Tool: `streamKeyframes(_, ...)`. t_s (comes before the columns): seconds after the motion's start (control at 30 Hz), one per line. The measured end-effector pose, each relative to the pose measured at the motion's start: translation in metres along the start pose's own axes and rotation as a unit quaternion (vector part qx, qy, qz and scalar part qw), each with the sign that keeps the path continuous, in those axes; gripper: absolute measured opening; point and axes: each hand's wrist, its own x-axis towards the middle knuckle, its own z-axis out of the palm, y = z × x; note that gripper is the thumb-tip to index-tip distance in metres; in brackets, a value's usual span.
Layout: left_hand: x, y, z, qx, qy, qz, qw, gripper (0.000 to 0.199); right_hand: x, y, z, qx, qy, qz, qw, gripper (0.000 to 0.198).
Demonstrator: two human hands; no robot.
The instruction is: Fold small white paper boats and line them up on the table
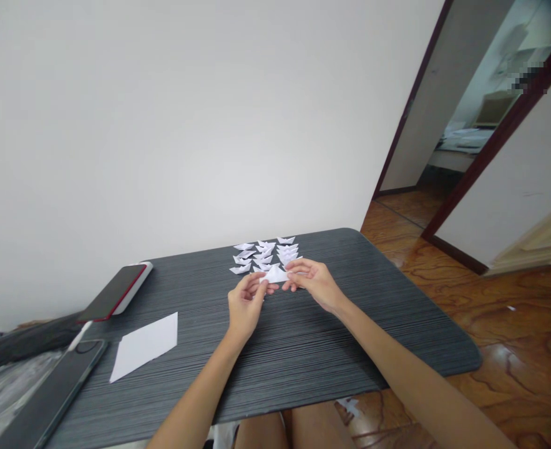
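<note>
At the near left of the desk (331, 365) lies 1 dark flat device (53, 399), with white paper (146, 346) beside it, sheets uncountable from here. Farther in, 2 hands, left hand (245, 303) and right hand (321, 285), share 1 folded paper (274, 274) over the desk, each grip closed, pinching an end. Just beyond, paper boats (264, 253) form 3 columns, 4 in the leftmost.

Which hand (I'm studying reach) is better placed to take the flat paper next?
Probably the left hand: it's nearer the flat paper; the right hand is farther. Both hold the folded paper.
</note>
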Motion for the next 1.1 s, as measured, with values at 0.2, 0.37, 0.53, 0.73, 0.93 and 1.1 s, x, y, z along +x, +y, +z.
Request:
streamKeyframes(0.2, 0.0, 0.003, -0.003, 0.004, 0.001, 0.002, 1.0, 0.025, -0.002, -0.009, -0.002, 0.006, -0.019, 0.014, 1.0, 0.016)
streamKeyframes(0.37, 0.001, 0.011, -0.004, 0.0, -0.046, 0.007, 0.999, 0.019, -0.004, -0.014, -0.008, 0.056, -0.069, 0.037, 0.995, 0.016)
streamKeyframes(0.53, 0.002, 0.014, -0.006, -0.013, -0.079, 0.013, 0.997, 0.014, -0.003, -0.015, -0.013, 0.081, -0.113, 0.043, 0.989, 0.012)
streamKeyframes(0.73, 0.002, 0.011, -0.007, -0.027, -0.067, 0.021, 0.997, 0.013, -0.003, -0.017, -0.011, 0.099, -0.123, 0.028, 0.987, 0.014)
streamKeyframes(0.93, 0.002, 0.007, -0.007, -0.031, -0.057, 0.009, 0.998, 0.015, -0.002, -0.014, -0.012, 0.043, -0.12, 0.051, 0.99, 0.012)
streamKeyframes(1.1, 0.002, 0.008, -0.008, -0.026, -0.046, -0.001, 0.999, 0.017, -0.005, -0.015, -0.011, -0.041, -0.111, 0.041, 0.992, 0.018)
